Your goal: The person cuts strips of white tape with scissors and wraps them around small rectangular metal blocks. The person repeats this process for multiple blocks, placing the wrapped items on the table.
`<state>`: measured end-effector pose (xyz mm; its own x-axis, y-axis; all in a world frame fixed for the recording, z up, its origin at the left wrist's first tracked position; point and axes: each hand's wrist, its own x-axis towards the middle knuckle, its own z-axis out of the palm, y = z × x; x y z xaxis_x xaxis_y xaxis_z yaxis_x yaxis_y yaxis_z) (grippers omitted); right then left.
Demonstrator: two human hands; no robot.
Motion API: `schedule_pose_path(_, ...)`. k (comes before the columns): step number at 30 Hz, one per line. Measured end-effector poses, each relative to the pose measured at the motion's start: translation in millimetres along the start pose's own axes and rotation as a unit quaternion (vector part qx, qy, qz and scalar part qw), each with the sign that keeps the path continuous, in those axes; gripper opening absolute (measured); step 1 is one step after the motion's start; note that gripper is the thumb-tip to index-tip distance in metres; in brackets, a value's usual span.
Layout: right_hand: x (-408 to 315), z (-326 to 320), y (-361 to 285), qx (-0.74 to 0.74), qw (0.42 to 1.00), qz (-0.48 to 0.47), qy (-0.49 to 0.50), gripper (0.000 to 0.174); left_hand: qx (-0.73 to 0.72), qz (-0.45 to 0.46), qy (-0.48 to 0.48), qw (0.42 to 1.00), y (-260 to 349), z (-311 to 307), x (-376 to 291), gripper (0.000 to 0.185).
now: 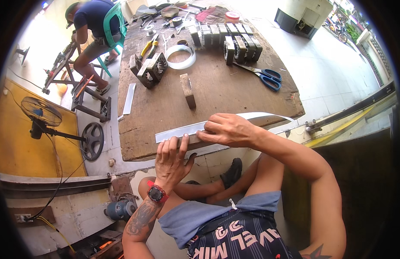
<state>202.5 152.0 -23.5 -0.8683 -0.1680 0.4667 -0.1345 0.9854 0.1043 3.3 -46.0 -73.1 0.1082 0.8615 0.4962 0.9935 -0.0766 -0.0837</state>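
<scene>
A long white strip of sheet material point(183, 129) lies along the near edge of the wooden table, its right end curling up. The fingertips of my left hand point(172, 155) press on its lower edge near the left end. My right hand point(227, 129) has its fingers curled over the strip's middle; whether they pinch it is hidden. Beyond them stands a single laminated metal block point(187, 90). Slotted motor stator cores point(152, 69) sit at the left, beside a roll of white strip point(181, 57) and yellow-handled pliers point(149, 47). Blue-handled scissors point(266, 76) rest at the right.
Several stator cores point(242, 48) stand in rows toward the far right of the wooden table point(219, 94). A short white strip point(129, 98) lies at the left edge. On the floor to the left are a fan point(41, 113) and a person point(96, 26) on a green chair.
</scene>
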Motion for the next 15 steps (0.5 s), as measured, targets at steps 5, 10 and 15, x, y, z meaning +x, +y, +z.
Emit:
schedule_pose_path(5,3.4,3.1,-0.6,0.025,0.999,0.028,-0.013,0.030,0.006,-0.034,-0.033,0.999,11.5,3.2,8.8,0.080)
schedule_pose_path(10,-9.5,-6.9,6.9,0.009,1.000,0.012,-0.022,0.029,-0.047,-0.016,0.026,0.998,9.7,3.0,10.7,0.081)
schedule_pose_path(15,-17.2,-5.6,5.6,0.012,1.000,0.021,0.006,0.029,-0.016,0.023,-0.019,0.999,4.2,-5.5,11.4,0.085)
